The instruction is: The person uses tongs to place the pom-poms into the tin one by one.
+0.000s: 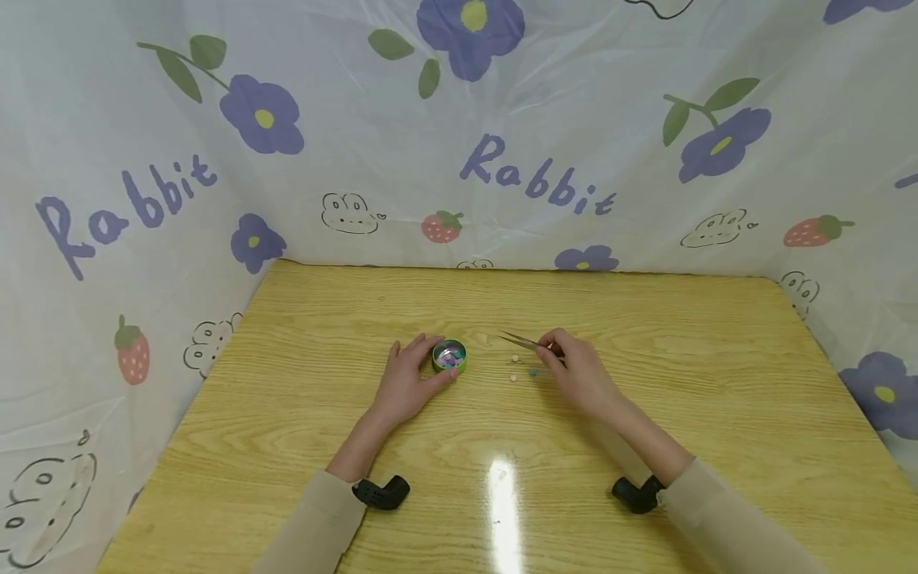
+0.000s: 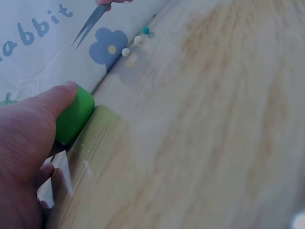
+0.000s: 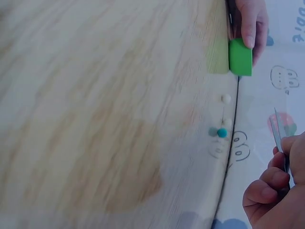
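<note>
My left hand point(image 1: 409, 383) holds a small round green tin point(image 1: 449, 368) on the table, thumb on the near side and fingers on the far side. Inside it lie several small purple, white and blue pieces, too small to tell apart. In the left wrist view the thumb lies against the green wall point(image 2: 76, 117). My right hand point(image 1: 579, 373) pinches a pair of metal tweezers point(image 1: 522, 340) above the table. Their tips point left and stand apart, with nothing seen between them. Below them lie two white beads point(image 1: 513, 379) and a teal bead point(image 3: 221, 132).
A glossy wood-grain table point(image 1: 301, 478) lies under both hands. Behind it and at the sides hangs a white cloth point(image 1: 402, 159) with purple flowers, strawberries and "Rabbit" lettering. Black wrist devices point(image 1: 383, 493) sit by both beige sleeves point(image 1: 724, 514).
</note>
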Motion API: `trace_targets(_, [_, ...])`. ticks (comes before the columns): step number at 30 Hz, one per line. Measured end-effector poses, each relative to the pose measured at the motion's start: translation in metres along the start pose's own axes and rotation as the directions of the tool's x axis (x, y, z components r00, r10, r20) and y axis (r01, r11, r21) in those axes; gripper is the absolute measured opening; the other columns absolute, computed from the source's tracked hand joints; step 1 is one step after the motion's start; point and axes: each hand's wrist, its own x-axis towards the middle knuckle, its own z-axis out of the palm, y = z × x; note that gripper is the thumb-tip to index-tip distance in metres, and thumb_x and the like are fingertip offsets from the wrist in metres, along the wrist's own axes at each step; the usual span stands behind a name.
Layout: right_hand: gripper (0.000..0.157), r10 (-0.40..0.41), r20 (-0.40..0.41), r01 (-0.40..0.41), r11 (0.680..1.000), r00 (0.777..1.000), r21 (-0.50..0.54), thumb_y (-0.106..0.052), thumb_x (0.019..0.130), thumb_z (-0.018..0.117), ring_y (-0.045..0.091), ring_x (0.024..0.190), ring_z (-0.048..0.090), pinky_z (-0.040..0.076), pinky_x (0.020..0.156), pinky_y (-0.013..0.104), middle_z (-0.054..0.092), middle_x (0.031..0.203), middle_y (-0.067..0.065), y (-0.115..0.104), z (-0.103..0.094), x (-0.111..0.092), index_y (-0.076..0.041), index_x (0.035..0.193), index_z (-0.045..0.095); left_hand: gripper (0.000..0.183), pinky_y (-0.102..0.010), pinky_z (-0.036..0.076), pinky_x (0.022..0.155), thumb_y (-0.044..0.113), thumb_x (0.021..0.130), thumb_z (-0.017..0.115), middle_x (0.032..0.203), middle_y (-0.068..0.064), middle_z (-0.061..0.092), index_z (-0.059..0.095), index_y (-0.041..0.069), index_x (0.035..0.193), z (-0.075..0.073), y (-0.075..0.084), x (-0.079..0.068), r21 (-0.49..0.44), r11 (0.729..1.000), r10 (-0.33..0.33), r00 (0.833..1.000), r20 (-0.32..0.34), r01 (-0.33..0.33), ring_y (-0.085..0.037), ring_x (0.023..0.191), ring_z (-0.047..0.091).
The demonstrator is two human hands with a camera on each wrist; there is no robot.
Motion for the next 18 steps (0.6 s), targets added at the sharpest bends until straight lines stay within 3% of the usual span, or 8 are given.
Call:
trace_targets(8, [0.014,0.039,-0.006,-0.039,0.999,0.999,-0.005,-0.012,0.107,0.058,0.016,0.065,0.051,0.043,0.057,0.030,0.063,0.079,0.008,0.015,-0.013,-0.011,-0.001,0.109,0.065,0.063,-0.060,0.005,0.123,0.035,0.093,0.078,0.143,-0.018,0.059,0.057,0.005,0.145,0.000,0.000,0.000,0.011,1.000,0.007,1.000,-0.006,-0.007,-0.037,0.147,0.037])
trace_targets(18, [0.012,0.057,0.017,-0.057,0.998,0.998,-0.018,-0.011,0.106,0.058,0.014,0.061,0.047,0.039,0.054,0.027,0.059,0.076,0.002,0.031,-0.024,-0.025,0.000,0.108,0.065,0.064,-0.059,0.005,0.123,0.036,0.093,0.078,0.144,-0.018,0.058,0.056,0.005,0.146,0.000,0.000,0.000,0.015,1.000,-0.001,1.000,0.002,0.001,-0.037,0.147,0.037])
